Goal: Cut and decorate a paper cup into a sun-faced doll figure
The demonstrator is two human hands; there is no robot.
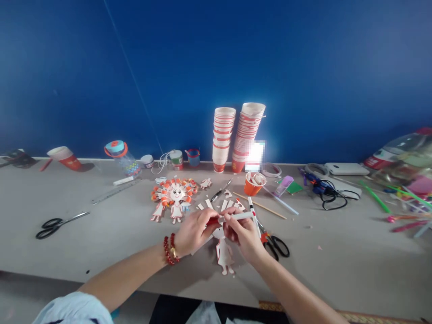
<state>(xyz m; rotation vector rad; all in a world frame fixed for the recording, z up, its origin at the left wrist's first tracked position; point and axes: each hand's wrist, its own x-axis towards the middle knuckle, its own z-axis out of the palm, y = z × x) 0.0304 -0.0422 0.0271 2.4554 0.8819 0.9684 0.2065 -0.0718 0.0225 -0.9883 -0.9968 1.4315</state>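
Note:
My right hand [241, 231] pinches a white marker pen [241, 216] with a red end, held nearly level. Closed around the red part at the pen's other end [212, 221] is my left hand [195, 229], its wrist in red beads; whether cap and barrel are joined I cannot tell. Beneath both hands lies a paper doll cutout [224, 256] with a red-edged dress and white strips fanning from its head, which the fingers partly cover. A finished-looking paper doll [176, 209] with a drawn face and orange-tipped strips lies left of my hands, over another one. A second white marker [250, 204] lies just right.
Black-handled scissors lie at right [279, 246] and left [54, 226]. Behind stand two tall paper cup stacks [222, 135] and an orange cup of scraps [254, 186]. A craft knife [221, 191], wooden stick [266, 208], glue gun [320, 185] and bottles [388, 157] lie around.

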